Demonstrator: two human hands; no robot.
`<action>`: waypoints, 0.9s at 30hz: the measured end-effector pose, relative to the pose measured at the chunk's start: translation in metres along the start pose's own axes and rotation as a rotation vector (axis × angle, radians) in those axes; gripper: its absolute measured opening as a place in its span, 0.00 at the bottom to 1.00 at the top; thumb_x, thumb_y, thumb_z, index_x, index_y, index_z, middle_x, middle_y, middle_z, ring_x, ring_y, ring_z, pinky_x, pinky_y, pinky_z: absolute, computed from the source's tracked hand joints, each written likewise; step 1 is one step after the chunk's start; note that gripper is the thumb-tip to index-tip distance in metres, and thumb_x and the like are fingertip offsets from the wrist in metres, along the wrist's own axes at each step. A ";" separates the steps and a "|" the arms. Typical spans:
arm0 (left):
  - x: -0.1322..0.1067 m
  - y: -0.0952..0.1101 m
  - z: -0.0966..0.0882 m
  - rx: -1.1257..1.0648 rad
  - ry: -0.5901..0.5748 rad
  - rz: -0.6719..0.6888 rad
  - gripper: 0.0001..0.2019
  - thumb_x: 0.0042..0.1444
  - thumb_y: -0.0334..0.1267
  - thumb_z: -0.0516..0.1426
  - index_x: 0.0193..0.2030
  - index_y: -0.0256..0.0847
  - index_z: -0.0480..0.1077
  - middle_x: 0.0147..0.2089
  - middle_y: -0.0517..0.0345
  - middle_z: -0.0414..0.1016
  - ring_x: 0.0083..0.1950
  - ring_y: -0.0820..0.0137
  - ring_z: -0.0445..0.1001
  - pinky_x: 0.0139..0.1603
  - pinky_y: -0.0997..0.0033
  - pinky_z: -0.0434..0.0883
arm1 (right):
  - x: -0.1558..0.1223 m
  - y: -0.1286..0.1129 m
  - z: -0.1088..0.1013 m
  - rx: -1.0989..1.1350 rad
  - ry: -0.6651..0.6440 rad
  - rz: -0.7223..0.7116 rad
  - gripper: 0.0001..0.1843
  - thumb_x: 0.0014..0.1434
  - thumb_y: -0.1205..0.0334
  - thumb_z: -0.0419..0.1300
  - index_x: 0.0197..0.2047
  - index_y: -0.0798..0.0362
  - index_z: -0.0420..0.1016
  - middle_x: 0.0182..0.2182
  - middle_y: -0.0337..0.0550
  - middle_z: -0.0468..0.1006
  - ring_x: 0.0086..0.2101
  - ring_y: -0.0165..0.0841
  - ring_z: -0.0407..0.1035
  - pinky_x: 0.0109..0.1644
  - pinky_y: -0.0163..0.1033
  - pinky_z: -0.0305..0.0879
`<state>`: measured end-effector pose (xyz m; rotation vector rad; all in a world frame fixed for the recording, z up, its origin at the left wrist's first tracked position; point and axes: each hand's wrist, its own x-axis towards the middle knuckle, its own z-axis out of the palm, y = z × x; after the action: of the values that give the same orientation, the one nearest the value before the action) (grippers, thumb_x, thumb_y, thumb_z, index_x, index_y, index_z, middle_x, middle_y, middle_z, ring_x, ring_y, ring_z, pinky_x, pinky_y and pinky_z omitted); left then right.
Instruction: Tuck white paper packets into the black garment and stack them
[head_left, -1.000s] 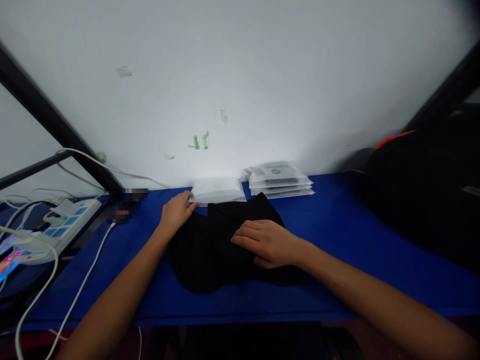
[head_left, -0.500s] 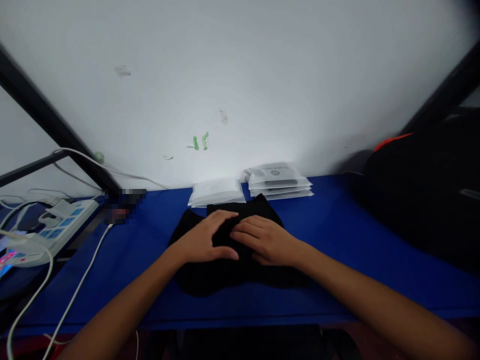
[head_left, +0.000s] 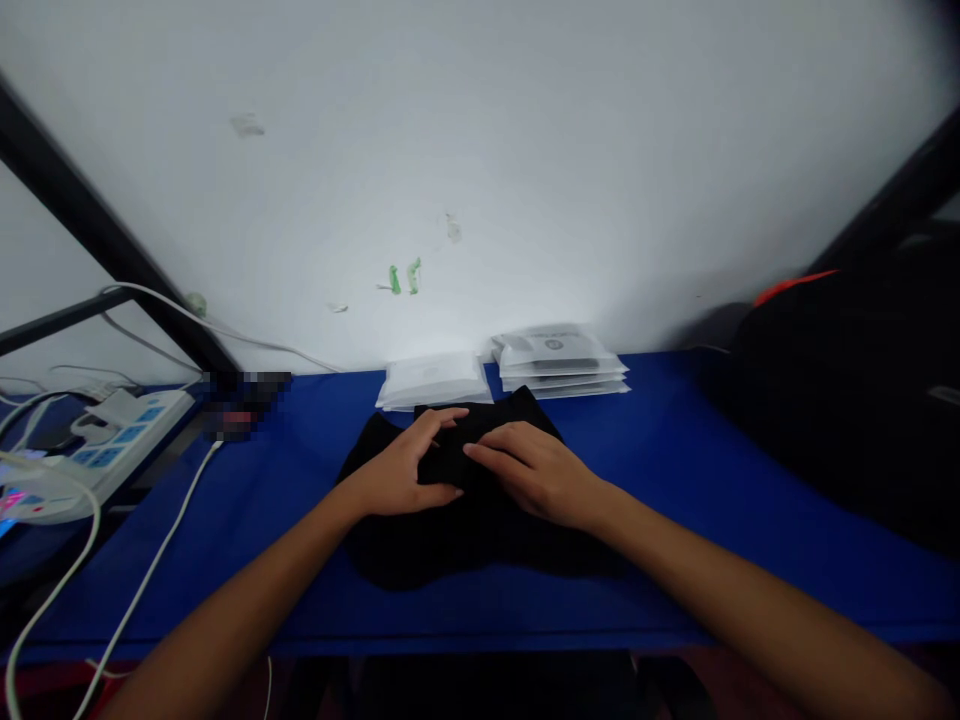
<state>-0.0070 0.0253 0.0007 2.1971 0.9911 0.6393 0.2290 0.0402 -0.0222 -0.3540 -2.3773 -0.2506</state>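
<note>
A black garment (head_left: 420,540) lies bunched on the blue table (head_left: 675,470) in front of me. My left hand (head_left: 401,470) rests on its upper middle with the fingers curled round a fold of the cloth. My right hand (head_left: 536,472) lies beside it on the same fold, fingers pressing down and touching the left fingertips. Just behind the garment lie a white flat packet (head_left: 433,380) and a stack of white packets (head_left: 559,358) against the wall.
A white power strip (head_left: 105,445) with cables sits at the far left, and a white cable (head_left: 150,575) runs down over the table's front edge. A large black bag (head_left: 855,380) with an orange trim fills the right side. A white wall stands close behind.
My left hand came back from the white packet onto the garment and has now curled round a fold. My right hand shifted slightly toward the back of the garment.
</note>
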 end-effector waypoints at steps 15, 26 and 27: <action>-0.006 -0.002 -0.030 0.204 -0.134 0.034 0.45 0.51 0.40 0.61 0.72 0.51 0.41 0.70 0.49 0.49 0.69 0.50 0.53 0.69 0.46 0.54 | -0.001 0.020 -0.011 0.079 -0.040 0.124 0.16 0.59 0.77 0.48 0.46 0.56 0.70 0.46 0.54 0.73 0.47 0.40 0.67 0.47 0.48 0.70; -0.005 -0.020 -0.030 0.411 -0.109 -0.205 0.35 0.43 0.54 0.67 0.57 0.46 0.63 0.59 0.49 0.64 0.61 0.52 0.65 0.62 0.51 0.64 | -0.009 0.046 -0.017 0.166 -0.098 0.262 0.21 0.53 0.81 0.48 0.45 0.52 0.69 0.48 0.50 0.70 0.49 0.40 0.65 0.50 0.49 0.68; -0.005 -0.022 -0.031 0.411 -0.121 -0.219 0.37 0.41 0.55 0.67 0.57 0.46 0.63 0.59 0.49 0.65 0.61 0.51 0.64 0.61 0.51 0.64 | -0.009 0.048 -0.018 0.174 -0.098 0.271 0.21 0.53 0.81 0.48 0.45 0.52 0.69 0.48 0.50 0.70 0.48 0.39 0.65 0.50 0.49 0.68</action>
<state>-0.0407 0.0439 0.0050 2.3900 1.3698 0.2109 0.2621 0.0787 -0.0116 -0.6101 -2.3914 0.1016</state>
